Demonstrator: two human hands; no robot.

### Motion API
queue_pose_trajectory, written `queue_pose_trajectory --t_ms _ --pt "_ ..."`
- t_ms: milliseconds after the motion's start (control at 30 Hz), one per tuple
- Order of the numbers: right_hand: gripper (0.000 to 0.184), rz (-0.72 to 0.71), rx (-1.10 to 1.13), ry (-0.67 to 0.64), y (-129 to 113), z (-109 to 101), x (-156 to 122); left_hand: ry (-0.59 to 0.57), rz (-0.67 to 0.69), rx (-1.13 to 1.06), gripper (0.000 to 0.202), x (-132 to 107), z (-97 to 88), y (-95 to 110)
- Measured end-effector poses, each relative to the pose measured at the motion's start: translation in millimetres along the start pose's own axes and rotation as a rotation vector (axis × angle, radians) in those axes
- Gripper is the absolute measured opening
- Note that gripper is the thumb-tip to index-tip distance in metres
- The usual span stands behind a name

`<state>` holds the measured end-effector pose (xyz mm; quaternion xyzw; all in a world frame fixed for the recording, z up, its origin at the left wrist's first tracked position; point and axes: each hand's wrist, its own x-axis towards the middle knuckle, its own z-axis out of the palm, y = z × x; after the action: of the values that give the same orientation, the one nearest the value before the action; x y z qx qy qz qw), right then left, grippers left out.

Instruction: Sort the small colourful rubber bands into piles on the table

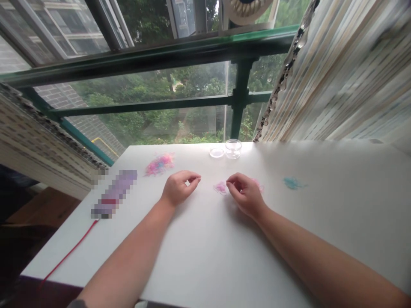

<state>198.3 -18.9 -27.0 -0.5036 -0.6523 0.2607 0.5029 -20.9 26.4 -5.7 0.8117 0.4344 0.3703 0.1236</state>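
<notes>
1. Far left: a red cord (69,252) runs from the table's (205,256) near-left edge up to a blurred purple object (114,193) that lies flat, at 9 o'clock from the left hand.
2. A loose multicoloured heap (159,164), mostly pink with some blue, lies at 11 o'clock from the left hand, near it but not touching.
3. Left hand (178,188): it rests on the table with the palm down and the fingers (192,177) curled. Thumb and forefinger tips are pressed together, pointing to 3 o'clock. Whether anything tiny sits between them cannot be told.
4. A small pink heap (221,187) lies on the table between the two hands, just off the right hand's fingertips.
5. Right hand (245,194): it rests on the table with the fingers (233,185) curled inward and the tips at the heap's 3 o'clock edge. Thumb and forefinger are close together; whether they pinch a piece cannot be told. A trace of pink also shows behind the knuckles.
6. At 12 o'clock from the pink heap, by the table's far edge, a shallow clear lid (216,152) lies just beside a small clear jar (233,148), which stands upright.
7. A small blue heap (291,183) lies at 3 o'clock from the right hand, well apart.
8. Far right: a striped curtain (346,72) hangs beside the window (154,85).
</notes>
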Motion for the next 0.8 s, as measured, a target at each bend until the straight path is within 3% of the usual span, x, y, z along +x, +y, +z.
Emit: queue_pose_trajectory --t_ms 267,433,567,700,800 --pt "0.004 0.000 0.024 -0.004 1.9 0.3 -0.4 -0.133 -0.186 0.216 0.021 6.4 -9.7 -22.2" --pt "0.004 0.010 0.038 -0.009 2.5 1.1 -0.7 -0.150 -0.235 0.215 0.024 6.1 -10.9 -23.5" --pt "0.005 0.013 0.024 -0.027 2.1 1.2 -1.5 -0.095 -0.274 0.150 0.026 6.0 -12.4 -24.4" --pt "0.005 -0.006 0.001 -0.035 -0.1 1.3 -1.2 -0.011 -0.193 0.043 0.026 2.7 -5.4 -11.6" --pt "0.005 -0.032 -0.017 -0.057 -3.6 1.6 -1.1 -0.046 -0.065 -0.076 0.025 -2.7 8.7 9.1"
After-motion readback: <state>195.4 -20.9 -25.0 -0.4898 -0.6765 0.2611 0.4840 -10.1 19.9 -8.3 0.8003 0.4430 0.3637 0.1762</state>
